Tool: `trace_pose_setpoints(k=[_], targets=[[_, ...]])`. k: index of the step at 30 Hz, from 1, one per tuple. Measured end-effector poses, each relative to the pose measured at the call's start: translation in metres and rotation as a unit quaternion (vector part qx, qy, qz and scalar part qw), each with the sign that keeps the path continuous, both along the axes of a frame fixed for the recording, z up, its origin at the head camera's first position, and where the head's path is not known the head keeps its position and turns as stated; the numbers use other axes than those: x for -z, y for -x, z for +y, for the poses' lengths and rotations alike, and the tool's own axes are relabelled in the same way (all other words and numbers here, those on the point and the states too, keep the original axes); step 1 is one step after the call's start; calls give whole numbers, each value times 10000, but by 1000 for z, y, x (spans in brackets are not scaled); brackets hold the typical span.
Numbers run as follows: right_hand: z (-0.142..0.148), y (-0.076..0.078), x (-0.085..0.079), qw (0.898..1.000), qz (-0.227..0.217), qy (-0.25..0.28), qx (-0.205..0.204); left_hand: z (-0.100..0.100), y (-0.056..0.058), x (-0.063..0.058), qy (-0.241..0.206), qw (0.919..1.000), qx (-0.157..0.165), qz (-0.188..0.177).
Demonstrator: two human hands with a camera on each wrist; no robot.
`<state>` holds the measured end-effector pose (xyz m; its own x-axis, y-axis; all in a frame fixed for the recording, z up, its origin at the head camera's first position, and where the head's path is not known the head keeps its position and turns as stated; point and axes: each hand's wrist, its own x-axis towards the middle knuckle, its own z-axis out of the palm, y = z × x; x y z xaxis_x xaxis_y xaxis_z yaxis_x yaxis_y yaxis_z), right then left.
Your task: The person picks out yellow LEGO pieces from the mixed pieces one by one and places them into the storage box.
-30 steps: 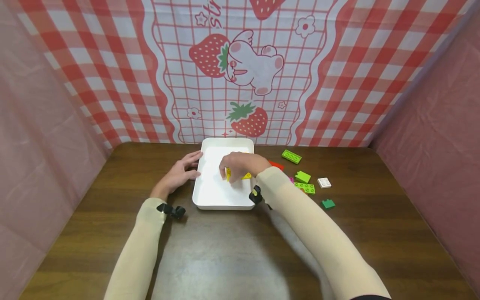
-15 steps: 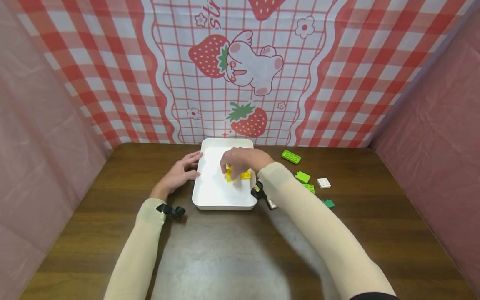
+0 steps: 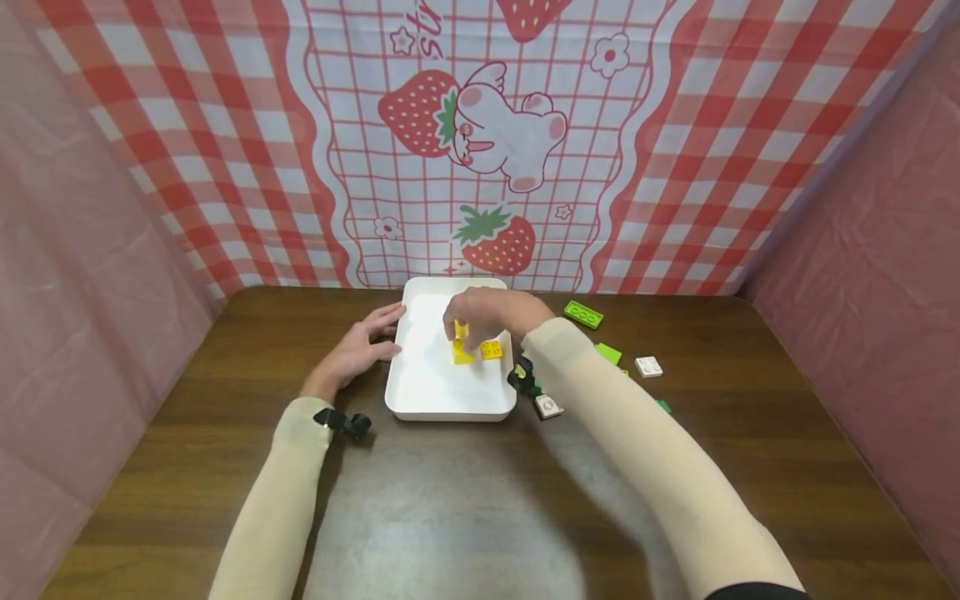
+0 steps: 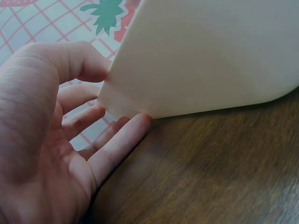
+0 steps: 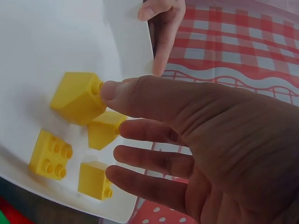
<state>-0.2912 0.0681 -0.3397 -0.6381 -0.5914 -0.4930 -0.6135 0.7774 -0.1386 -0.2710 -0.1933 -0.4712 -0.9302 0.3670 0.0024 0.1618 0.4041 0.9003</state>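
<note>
My left hand (image 3: 360, 346) rests against the left side of a white tray (image 3: 423, 387). In the left wrist view the fingertips of that hand (image 4: 42, 121) touch the tray's outer wall (image 4: 187, 60), with the fingers spread. Over the tray's right half is my right hand (image 3: 487, 312). The right wrist view shows its thumb touching or overlapping a slanted yellow brick (image 5: 77, 98), while the fingers of this right hand (image 5: 224, 130) extend loosely near another yellow brick (image 5: 103, 129). A studded yellow brick (image 5: 49, 154) and a small yellow brick (image 5: 93, 179) also lie in the tray.
Right of the tray lie loose bricks: a long lime brick (image 3: 583, 314), a smaller lime brick (image 3: 609, 353), a white brick (image 3: 648, 367) and another white brick (image 3: 548, 406). My right forearm partly covers a dark green brick (image 3: 663, 406). A checked cloth (image 3: 255, 167) hangs behind.
The right hand has moved slightly back and to the right, uncovering more of the yellow bricks in the tray. A white brick beside the tray has come into view. The left hand stays put.
</note>
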Motion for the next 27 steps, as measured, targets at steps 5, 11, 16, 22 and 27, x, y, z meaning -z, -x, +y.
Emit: trace_pose_setpoints(k=[5,11,16,22,27], targets=[[4,0,2,9999,79,-55,-129,0,0,0,-9,10000,3,-2],[17,-5,1,9998,185,2,-97,1,0,1,45,9999,-41,-117],[27,-7,1,9999,148,-40,-25,1,0,1,49,9999,-58,-131],[37,-12,1,9997,157,-49,-160,2,0,-1,100,9999,-56,-62],[45,-20,0,9994,191,-17,-274,3,-1,-2,100,9999,-55,-55]])
